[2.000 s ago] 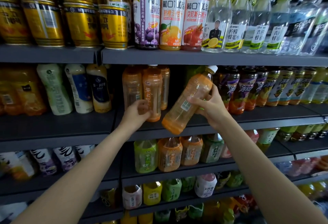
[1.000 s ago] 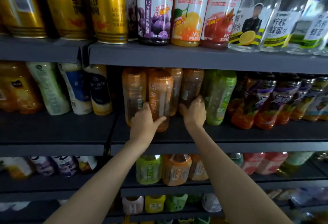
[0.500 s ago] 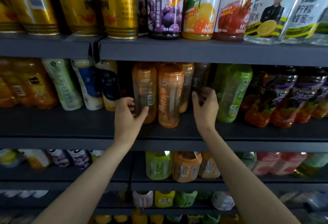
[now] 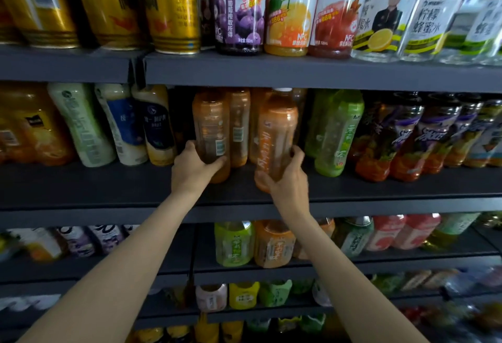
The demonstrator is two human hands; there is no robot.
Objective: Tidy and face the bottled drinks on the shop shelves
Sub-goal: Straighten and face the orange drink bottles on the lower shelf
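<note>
Several orange drink bottles stand in the middle of the second dark shelf [image 4: 108,187]. My left hand [image 4: 191,170] grips the lower part of one orange bottle [image 4: 210,125] whose barcode side faces out. My right hand [image 4: 288,179] holds another orange bottle [image 4: 275,130] near its base; this one stands at the shelf's front with its printed label facing me. More orange bottles [image 4: 239,125] stand behind and between these two.
A green bottle [image 4: 336,130] stands just right of my right hand, dark purple-labelled bottles [image 4: 404,136] beyond it. Cream and blue bottles [image 4: 127,125] stand to the left. Gold cans [image 4: 173,8] and juice bottles [image 4: 288,8] fill the shelf above; more bottles sit on lower shelves.
My right hand has left the bottles at the back and now holds the front orange bottle, which sits further right. My left hand has closed round the left orange bottle.
</note>
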